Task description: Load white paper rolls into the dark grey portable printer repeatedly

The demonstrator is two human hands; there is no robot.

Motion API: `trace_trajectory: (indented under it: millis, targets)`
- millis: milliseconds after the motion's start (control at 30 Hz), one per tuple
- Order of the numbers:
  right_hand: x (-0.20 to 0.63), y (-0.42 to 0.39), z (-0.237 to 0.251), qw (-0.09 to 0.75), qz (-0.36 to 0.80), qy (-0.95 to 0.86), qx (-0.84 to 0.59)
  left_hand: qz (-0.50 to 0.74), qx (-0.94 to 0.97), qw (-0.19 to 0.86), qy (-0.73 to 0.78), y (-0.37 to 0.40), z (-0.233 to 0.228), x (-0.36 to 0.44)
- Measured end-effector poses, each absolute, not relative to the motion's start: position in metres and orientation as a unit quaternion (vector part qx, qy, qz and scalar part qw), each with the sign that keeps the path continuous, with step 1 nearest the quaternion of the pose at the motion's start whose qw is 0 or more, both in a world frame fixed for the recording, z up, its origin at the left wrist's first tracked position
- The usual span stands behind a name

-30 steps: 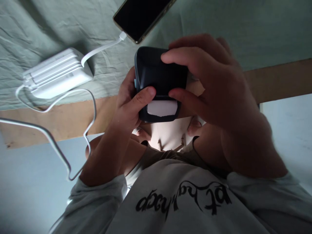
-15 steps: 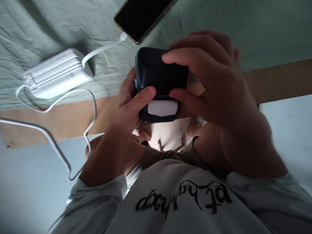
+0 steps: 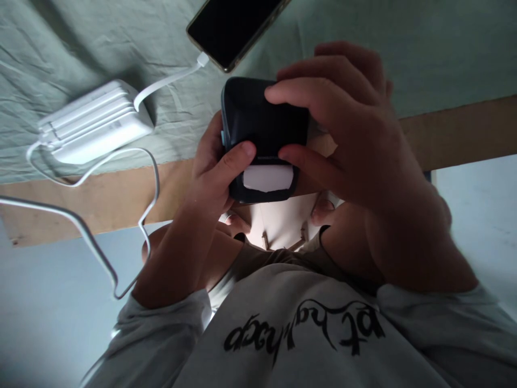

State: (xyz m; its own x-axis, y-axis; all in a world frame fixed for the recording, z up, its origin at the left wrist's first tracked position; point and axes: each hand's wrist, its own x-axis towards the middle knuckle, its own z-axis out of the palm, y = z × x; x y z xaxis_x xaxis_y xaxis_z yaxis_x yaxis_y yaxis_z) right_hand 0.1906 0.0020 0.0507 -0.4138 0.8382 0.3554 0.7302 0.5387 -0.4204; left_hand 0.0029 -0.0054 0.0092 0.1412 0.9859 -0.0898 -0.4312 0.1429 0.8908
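A small dark box-shaped device [image 3: 258, 118], which looks like a mini label printer, is held up over the table's front edge. A white paper strip [image 3: 268, 178] with an uneven lower edge shows at its near end. My left hand [image 3: 216, 161] wraps around its left side, thumb on top and the other fingers underneath, mostly hidden. From the right, my right hand [image 3: 343, 113] curves over it. The index fingertip rests on the far part of the lid and the thumb near the paper slot.
Behind the hands lies a phone [image 3: 234, 32] on the green cloth [image 3: 424, 54], with a white cable plugged in. The cable leads to a white power strip or charger [image 3: 100, 121] at left. A second white cable [image 3: 81, 215] loops over the wooden table edge [image 3: 456, 126].
The device and both hands have shifted very slightly left, keeping the same grip. Nothing has been let go.
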Motion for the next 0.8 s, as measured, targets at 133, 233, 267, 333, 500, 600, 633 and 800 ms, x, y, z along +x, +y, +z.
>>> trace_trajectory:
  millis: [133,233,267,333,500,600,633,800]
  targets:
    - [0.192,0.003,0.049,0.27,0.1,-0.836,-0.466,0.538,0.354,0.677,0.357,-0.003,0.014,0.006]
    - [0.192,0.003,0.05,0.27,0.095,-0.838,-0.464,0.533,0.318,0.7,0.353,-0.001,0.017,0.009]
    - [0.192,0.004,0.05,0.273,0.087,-0.838,-0.464,0.533,0.309,0.699,0.362,0.0,0.017,0.01]
    - [0.193,0.005,0.05,0.279,0.069,-0.838,-0.464,0.532,0.298,0.689,0.391,0.002,0.015,0.01]
    - [0.2,0.008,0.052,0.271,0.049,-0.849,-0.451,0.508,0.312,0.664,0.451,0.004,0.007,0.006]
    - [0.203,0.008,0.052,0.22,0.051,-0.86,-0.458,0.521,0.33,0.645,0.451,0.004,0.002,0.004]
    - [0.203,0.008,0.052,0.203,0.055,-0.862,-0.461,0.526,0.335,0.639,0.45,0.004,0.001,0.003]
    - [0.202,0.007,0.05,0.203,0.049,-0.86,-0.466,0.536,0.353,0.628,0.441,0.005,-0.003,0.001]
